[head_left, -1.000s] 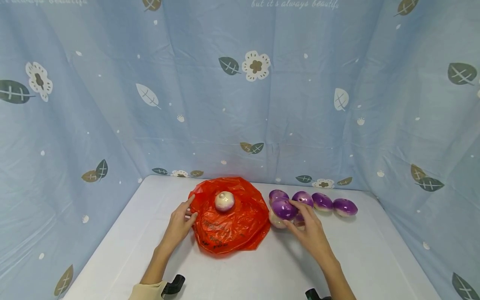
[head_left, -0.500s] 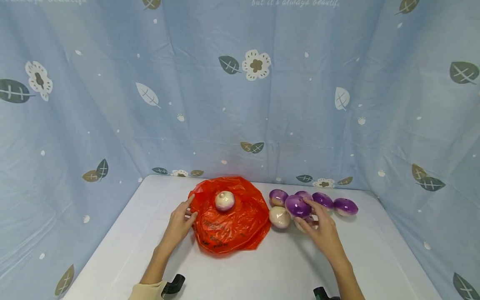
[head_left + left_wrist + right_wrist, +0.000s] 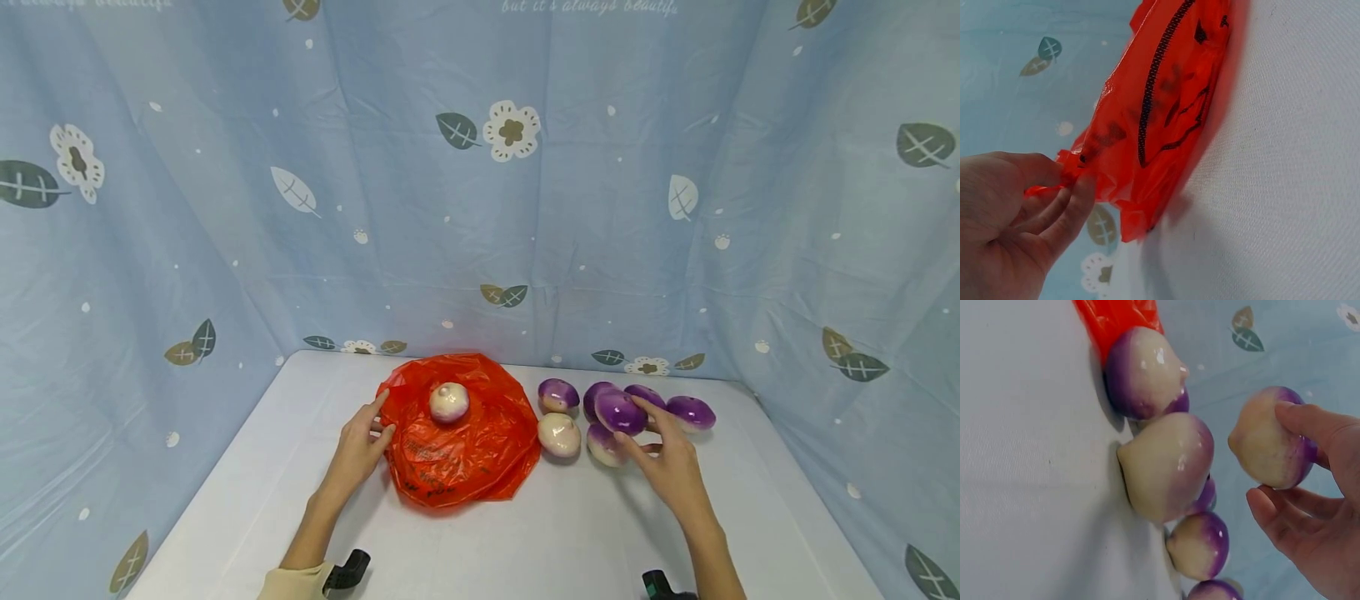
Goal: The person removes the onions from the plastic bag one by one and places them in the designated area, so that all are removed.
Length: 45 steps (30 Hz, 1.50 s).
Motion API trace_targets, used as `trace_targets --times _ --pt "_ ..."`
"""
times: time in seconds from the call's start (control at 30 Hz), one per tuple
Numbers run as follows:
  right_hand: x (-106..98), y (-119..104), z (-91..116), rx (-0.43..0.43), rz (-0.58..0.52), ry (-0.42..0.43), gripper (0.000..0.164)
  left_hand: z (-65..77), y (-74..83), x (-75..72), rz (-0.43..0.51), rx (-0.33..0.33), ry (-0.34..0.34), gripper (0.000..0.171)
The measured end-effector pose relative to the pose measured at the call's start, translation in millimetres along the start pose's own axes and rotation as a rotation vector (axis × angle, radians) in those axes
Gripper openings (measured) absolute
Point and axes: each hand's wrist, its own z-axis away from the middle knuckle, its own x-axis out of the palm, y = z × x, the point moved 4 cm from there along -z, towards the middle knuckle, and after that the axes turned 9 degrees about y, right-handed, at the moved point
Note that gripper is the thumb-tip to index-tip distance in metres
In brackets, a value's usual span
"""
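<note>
In the head view, my left hand is at the left edge of a red plastic bag. The left wrist view has its thumb and fingers pinching the bag's rim. One turnip, mostly white, sits on the bag. My right hand grips a glossy purple-and-white turnip between thumb and fingers. From the right wrist, this held turnip appears raised, apart from the others. Below and around it stand a pale turnip, a tilted one and several purple-topped turnips.
A white table carries everything. Blue curtain with leaf and flower prints hangs behind and on both sides. The pale turnip stands close against the bag's right edge.
My right hand has carried its turnip to the right, from over the pale turnip by the bag to over the middle of the group. The left hand has kept its place.
</note>
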Motion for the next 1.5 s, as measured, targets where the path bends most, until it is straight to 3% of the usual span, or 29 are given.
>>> trace_targets --times 0.43,0.77,1.07,1.5 --pt "-7.3 17.2 0.0 0.026 0.051 -0.011 0.063 0.3 -1.3 0.6 0.005 -0.024 -0.008 0.062" --pt "-12.5 35.5 2.9 0.104 0.098 -0.060 0.060 -0.3 -0.6 1.1 0.002 -0.002 -0.007 0.062" --pt "-11.2 48.6 5.9 0.102 0.093 -0.083 0.059 0.6 0.5 1.9 -0.004 0.014 0.004 0.061" --pt "-9.0 62.4 10.5 0.098 0.089 -0.098 0.058 0.7 -0.5 2.2 0.005 -0.016 -0.011 0.062"
